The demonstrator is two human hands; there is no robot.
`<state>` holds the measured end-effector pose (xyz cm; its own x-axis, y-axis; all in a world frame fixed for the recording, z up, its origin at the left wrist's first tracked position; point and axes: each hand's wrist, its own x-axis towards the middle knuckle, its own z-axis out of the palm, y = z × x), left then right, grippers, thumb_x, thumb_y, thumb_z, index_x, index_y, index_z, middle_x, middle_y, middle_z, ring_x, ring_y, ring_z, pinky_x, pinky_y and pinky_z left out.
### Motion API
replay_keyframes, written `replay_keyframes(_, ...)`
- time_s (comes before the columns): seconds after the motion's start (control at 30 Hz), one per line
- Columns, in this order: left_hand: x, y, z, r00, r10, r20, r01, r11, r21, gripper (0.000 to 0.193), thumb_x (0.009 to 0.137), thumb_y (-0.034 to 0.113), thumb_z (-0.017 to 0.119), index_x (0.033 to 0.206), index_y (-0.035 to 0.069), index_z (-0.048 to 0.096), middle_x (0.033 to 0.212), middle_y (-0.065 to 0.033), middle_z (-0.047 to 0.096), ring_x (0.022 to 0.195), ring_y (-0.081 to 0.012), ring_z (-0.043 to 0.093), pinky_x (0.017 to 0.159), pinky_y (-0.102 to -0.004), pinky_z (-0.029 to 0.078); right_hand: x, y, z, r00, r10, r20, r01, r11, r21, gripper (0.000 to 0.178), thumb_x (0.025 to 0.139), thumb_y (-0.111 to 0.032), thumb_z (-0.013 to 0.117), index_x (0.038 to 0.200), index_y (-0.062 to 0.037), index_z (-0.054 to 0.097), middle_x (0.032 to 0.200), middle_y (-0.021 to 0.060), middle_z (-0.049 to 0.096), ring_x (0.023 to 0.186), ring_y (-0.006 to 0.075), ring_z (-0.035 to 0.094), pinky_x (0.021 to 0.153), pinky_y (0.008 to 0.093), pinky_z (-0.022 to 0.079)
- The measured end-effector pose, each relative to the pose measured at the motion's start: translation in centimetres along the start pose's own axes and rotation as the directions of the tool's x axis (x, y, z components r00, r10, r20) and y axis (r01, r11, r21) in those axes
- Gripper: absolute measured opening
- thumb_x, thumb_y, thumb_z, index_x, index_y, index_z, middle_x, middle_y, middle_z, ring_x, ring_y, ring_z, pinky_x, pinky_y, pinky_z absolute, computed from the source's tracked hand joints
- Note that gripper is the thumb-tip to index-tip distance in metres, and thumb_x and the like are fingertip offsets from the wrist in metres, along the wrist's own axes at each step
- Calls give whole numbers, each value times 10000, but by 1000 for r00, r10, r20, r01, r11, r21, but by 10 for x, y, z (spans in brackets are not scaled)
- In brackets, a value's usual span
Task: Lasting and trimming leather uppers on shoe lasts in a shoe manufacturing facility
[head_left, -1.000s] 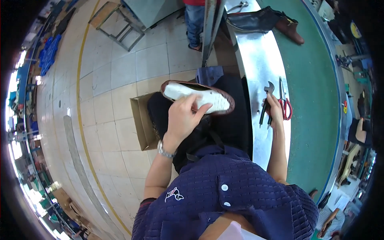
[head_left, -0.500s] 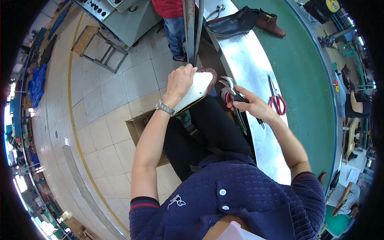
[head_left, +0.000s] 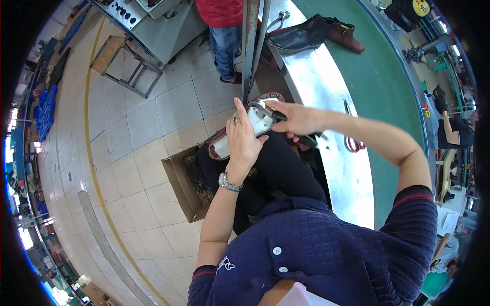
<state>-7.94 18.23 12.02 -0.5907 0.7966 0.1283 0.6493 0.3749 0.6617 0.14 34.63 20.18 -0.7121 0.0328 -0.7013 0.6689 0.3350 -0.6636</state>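
A brown shoe (head_left: pixel 219 147) rests upside down over my thighs, its whitish underside facing up. My left hand (head_left: pixel 242 141) steadies it, palm across the sole, index finger stretched toward the toe end and thumb spread inward. My right hand (head_left: pixel 296 120) is closed on the dark handle of pincers. The curved metal jaws of the pincers (head_left: pixel 259 106) lie against the sole near one end, just beside my left index finger. What the jaws grip there cannot be made out. A wristwatch (head_left: pixel 230 183) is on my left wrist.
Red-handled scissors (head_left: pixel 353 144) lie on the metal-edged bench (head_left: pixel 347 188) at my right. Black and brown boots (head_left: pixel 301 34) stand farther along it. A cardboard box (head_left: pixel 176 188) sits left of my legs. A post (head_left: pixel 250 48), a stool (head_left: pixel 109 53) and a person (head_left: pixel 222 35) are ahead.
My right hand has brought the pincers left onto the sole. My left hand has slid back from the toe end to the middle of the shoe, which is now lower and more level.
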Motion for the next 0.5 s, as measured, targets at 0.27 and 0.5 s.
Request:
replay_keyframes(0.27, -6, 5, 9, 994, 40, -101, -37, 999, 31, 858, 586, 55, 829, 1336, -51, 425, 1252, -195, 559, 1211, -321, 498, 1057, -422, 352, -2, 49, 43, 860, -376, -345, 288, 916, -281, 630, 936, -98, 558, 1459, 10, 224, 604, 267, 543, 540, 407, 561, 545, 459, 411)
replay_keyframes(0.5, -10, 4, 14, 987, 81, -140, -72, 995, 66, 818, 612, 81, 815, 1330, -44, 444, 1275, -196, 554, 1211, -320, 509, 1050, -419, 372, 0, 60, 41, 800, -490, -347, 364, 855, -368, 609, 927, -94, 565, 1434, 27, 251, 623, 276, 557, 544, 416, 568, 525, 466, 412)
